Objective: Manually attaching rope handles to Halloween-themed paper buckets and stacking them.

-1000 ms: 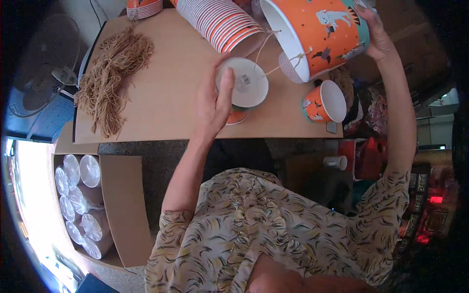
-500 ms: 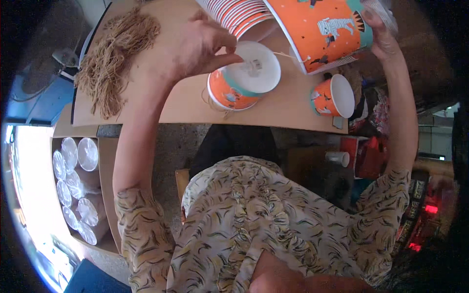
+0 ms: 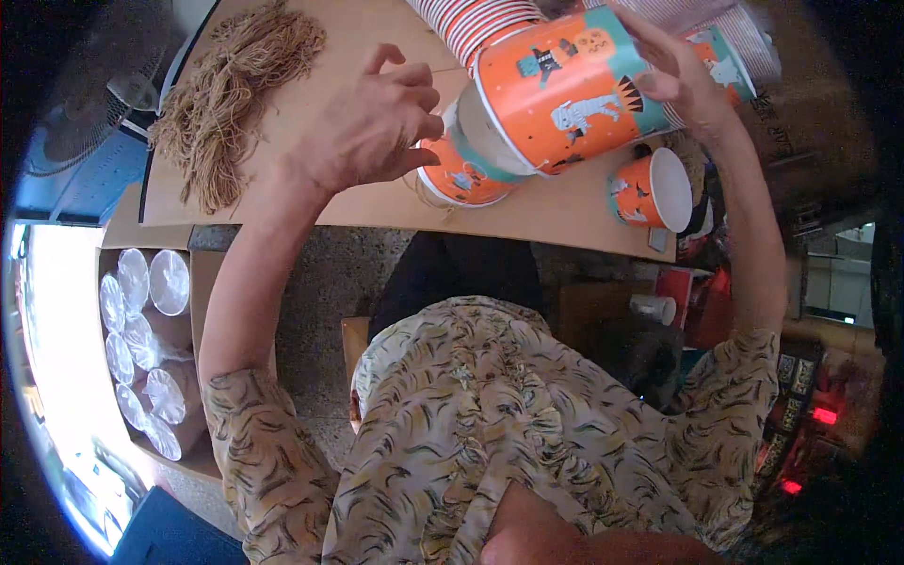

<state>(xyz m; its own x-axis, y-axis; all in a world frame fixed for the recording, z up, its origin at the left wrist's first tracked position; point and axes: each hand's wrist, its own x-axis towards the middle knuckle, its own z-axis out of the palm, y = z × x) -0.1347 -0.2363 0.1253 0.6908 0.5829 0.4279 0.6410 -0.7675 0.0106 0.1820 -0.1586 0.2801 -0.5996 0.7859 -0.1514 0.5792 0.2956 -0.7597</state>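
With my right hand (image 3: 683, 80) I grip a large orange and teal paper tub (image 3: 570, 104) near its teal base end. The tub is tilted, its white-rimmed mouth facing down and left. Under that mouth an upside-down tub (image 3: 471, 179) of the same pattern sits on the table, its white base partly covered. Thin string shows by its lower edge. My left hand (image 3: 381, 118) is just left of both tubs, fingers bent and apart, holding nothing. A smaller orange paper cup (image 3: 650, 191) lies tipped on its side at the table's right end.
A heap of brown string (image 3: 235, 99) lies at the far left of the cardboard-coloured table (image 3: 363, 207). Nested tubs (image 3: 461, 24) lie at the back, with more at the far right. Below left, a carton (image 3: 193, 377) holds several plastic-wrapped stacks (image 3: 168, 282).
My right hand has brought the large tub left and down, over the upturned one. My left hand has drawn back from that base, and its fingers have spread.
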